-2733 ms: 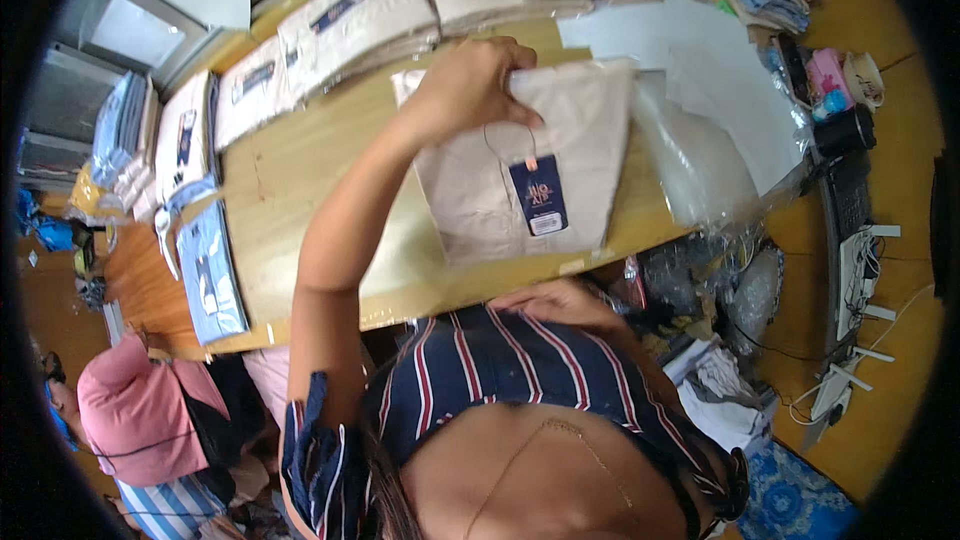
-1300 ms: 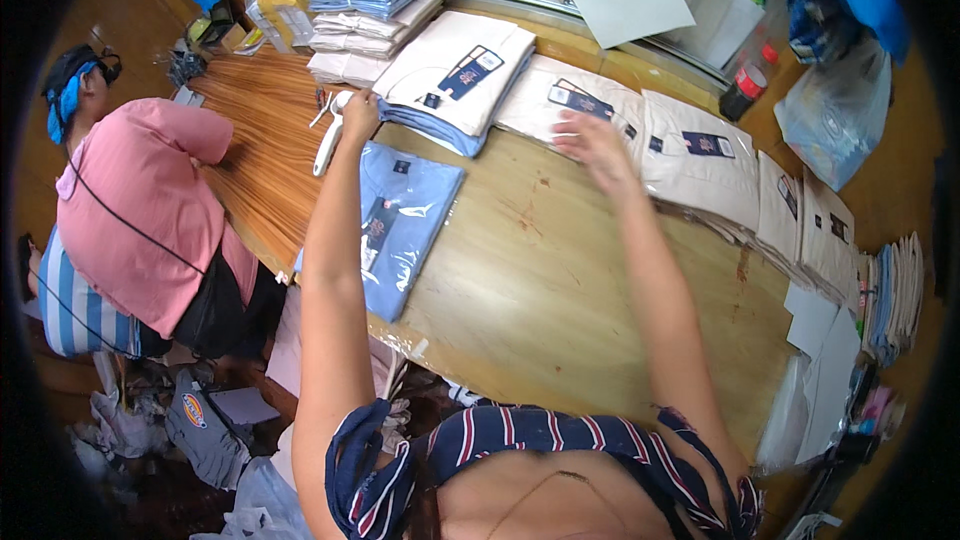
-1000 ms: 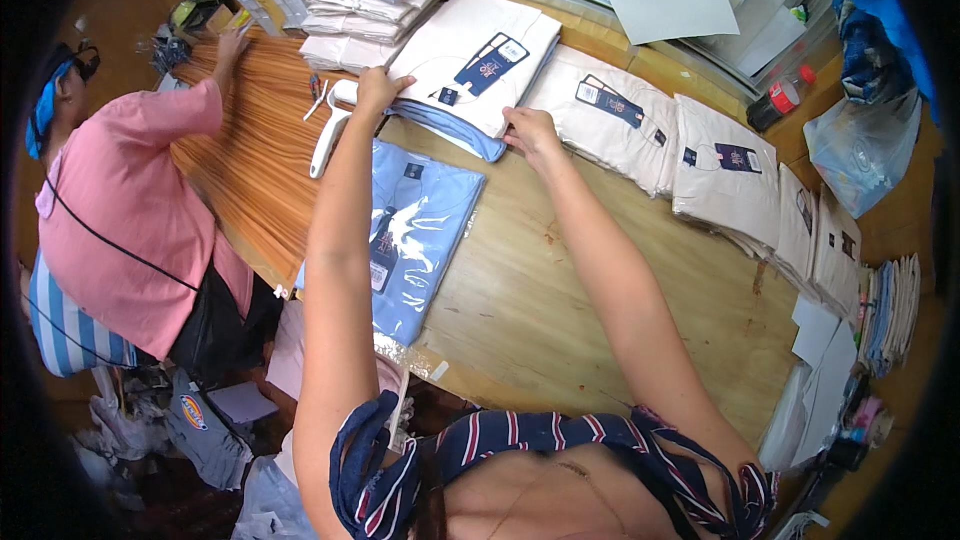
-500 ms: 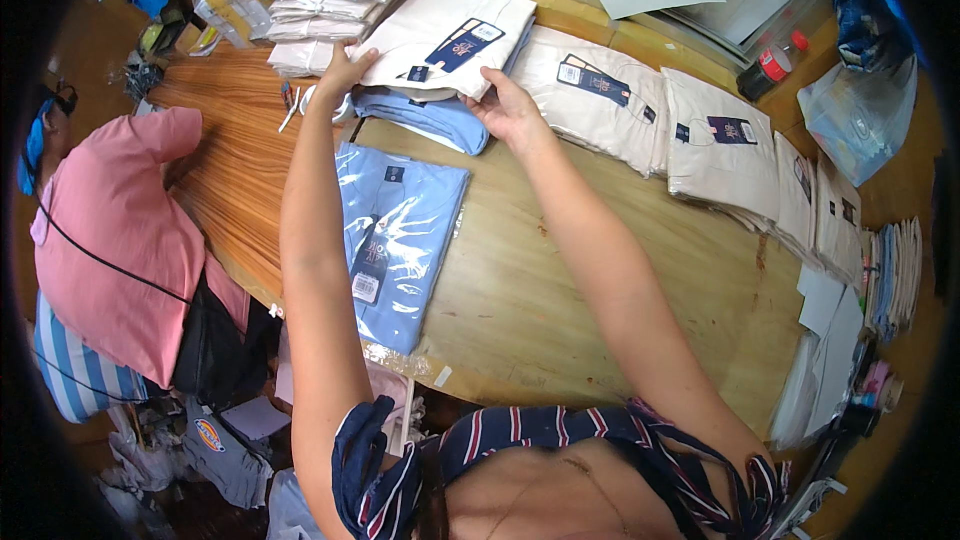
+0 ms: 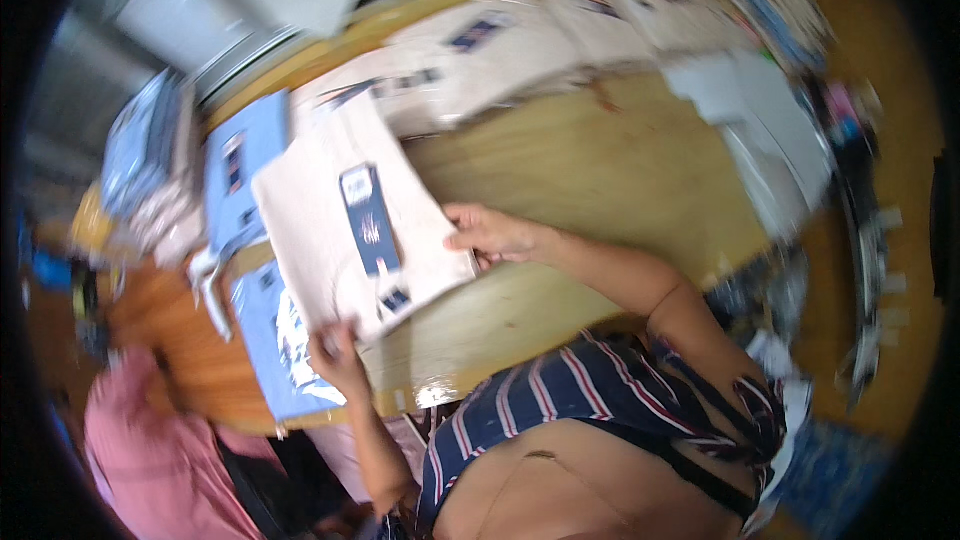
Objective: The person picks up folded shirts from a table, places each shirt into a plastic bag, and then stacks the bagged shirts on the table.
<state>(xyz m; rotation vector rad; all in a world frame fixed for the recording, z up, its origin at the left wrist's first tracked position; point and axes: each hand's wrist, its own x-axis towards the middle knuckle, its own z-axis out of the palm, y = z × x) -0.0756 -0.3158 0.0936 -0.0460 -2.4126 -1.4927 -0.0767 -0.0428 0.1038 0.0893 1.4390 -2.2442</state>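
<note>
Between my two hands I hold a folded cream shirt (image 5: 310,200), with a dark blue hang tag (image 5: 370,225) lying on its front. My left hand (image 5: 341,358) grips the near left corner, fingers closed on the cloth. At the right edge my right hand (image 5: 492,236) pinches the shirt, its thumb on top. Partly under the held shirt lies a folded blue shirt (image 5: 262,340) in clear plastic. Behind it, to the left, another folded blue shirt (image 5: 235,155) with a dark tag rests on the table. The picture is smeared by motion.
Packed cream shirts (image 5: 500,50) lie in a row along the table's far side. A stack of blue and cream shirts (image 5: 150,160) stands at the left. White sheets (image 5: 745,130) lie at the right edge. A person in pink (image 5: 150,440) is at the lower left.
The cream shirt came off the blue shirt beneath it, drawn nearer me and turned, its tag now nearly lengthwise. My head view swung, shifting the whole table.
</note>
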